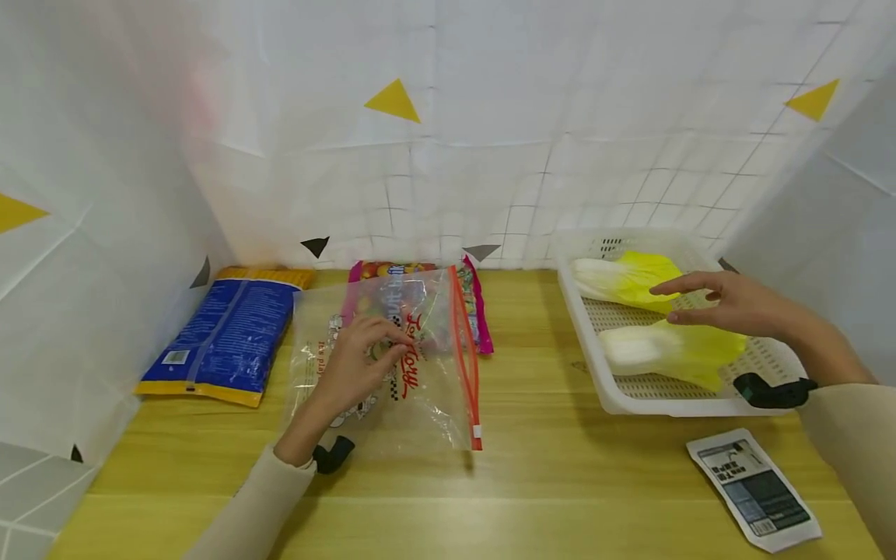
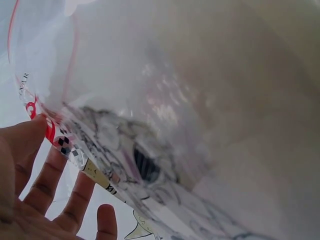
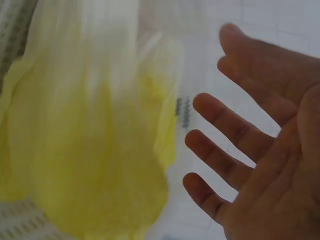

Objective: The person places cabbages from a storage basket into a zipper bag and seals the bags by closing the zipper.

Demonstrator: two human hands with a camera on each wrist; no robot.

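Note:
My left hand [image 1: 360, 362] pinches a clear zip bag [image 1: 434, 412] printed with red lettering, thumb and index finger meeting over the print. In the left wrist view the thumb lies against the plastic of the bag [image 2: 145, 120], and the other fingers are spread out. The bag has a red zip edge with a white slider on its right. Over a white basket [image 1: 609, 400], my right hand [image 1: 742, 303] hovers with its fingers extended and holds nothing. Below it lie two pale yellow cabbages, a rear one [image 1: 623, 280] and a front one [image 1: 644, 350].
A blue and yellow packet [image 1: 231, 334] lies at the left. Behind the zip bag is a colourful pink-edged packet [image 1: 483, 315], partly seen through the plastic. A white pouch with a dark label [image 1: 756, 490] lies in front of the basket. White sheeting [image 1: 490, 93] surrounds the wooden table [image 1: 532, 498].

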